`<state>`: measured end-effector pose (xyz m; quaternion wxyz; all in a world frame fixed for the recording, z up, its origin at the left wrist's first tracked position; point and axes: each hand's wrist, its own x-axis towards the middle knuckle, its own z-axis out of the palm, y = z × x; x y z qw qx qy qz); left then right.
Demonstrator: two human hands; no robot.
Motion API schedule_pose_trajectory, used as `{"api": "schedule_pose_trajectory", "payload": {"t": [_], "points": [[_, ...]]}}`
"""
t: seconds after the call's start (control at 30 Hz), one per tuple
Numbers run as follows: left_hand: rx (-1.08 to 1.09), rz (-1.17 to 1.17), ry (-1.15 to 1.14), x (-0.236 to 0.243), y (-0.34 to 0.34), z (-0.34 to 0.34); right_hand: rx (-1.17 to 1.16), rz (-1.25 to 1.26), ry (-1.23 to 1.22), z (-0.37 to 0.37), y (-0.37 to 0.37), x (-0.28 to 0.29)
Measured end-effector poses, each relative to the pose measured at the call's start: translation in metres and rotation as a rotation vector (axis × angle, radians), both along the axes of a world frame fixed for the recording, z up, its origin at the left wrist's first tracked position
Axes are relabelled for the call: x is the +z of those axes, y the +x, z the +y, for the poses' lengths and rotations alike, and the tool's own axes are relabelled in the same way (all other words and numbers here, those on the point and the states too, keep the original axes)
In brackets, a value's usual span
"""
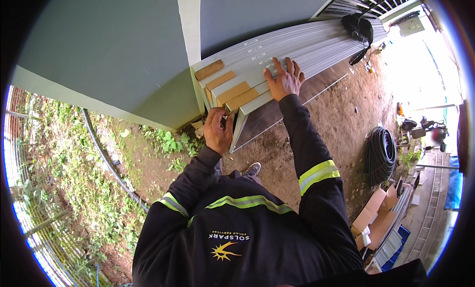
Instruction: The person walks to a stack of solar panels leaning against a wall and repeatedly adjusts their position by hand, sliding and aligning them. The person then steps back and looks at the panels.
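A row of framed panels (316, 39), probably solar panels, stands on edge against the grey wall, silver frame edges up. Brown cardboard corner protectors (233, 92) cover their near ends. My left hand (218, 132) is closed at the near end, its fingers curled at the lower edge of the nearest cardboard protector; exactly what lies under the fingertips is partly hidden. On top of the frame edges, further along the row, rests my right hand (285, 82), open with fingers spread. The outermost panel (277, 111) shows its dark face, tilted toward me above the dirt.
A black bag-like item (358, 29) lies over the far end of the panels. Coiled black pipe (380, 156) and flattened cardboard (378, 212) are on the right. A dark hose (101, 151) runs through weeds on the left. My shoe (253, 168) is on the dirt.
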<state>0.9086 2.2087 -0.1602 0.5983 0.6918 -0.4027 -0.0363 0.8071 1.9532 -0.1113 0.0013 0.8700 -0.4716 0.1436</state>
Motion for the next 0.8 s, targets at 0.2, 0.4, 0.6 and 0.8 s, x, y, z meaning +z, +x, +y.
{"api": "schedule_pose_trajectory", "payload": {"t": [0.2, 0.4, 0.6, 0.8], "points": [[-0.046, -0.044, 0.029, 0.008, -0.004, -0.001, -0.008, 0.01, 0.01, 0.0, 0.001, 0.003], [-0.166, 0.477, 0.238, 0.034, -0.008, 0.014, -0.004, 0.015, 0.008, -0.001, 0.0, 0.002], [-0.4, 1.049, 0.017, 0.04, 0.02, 0.014, -0.006, -0.005, 0.019, 0.0, 0.0, 0.003], [-0.495, 1.232, -0.116, 0.078, 0.05, 0.036, -0.014, -0.019, 0.005, 0.0, -0.001, 0.002]]}}
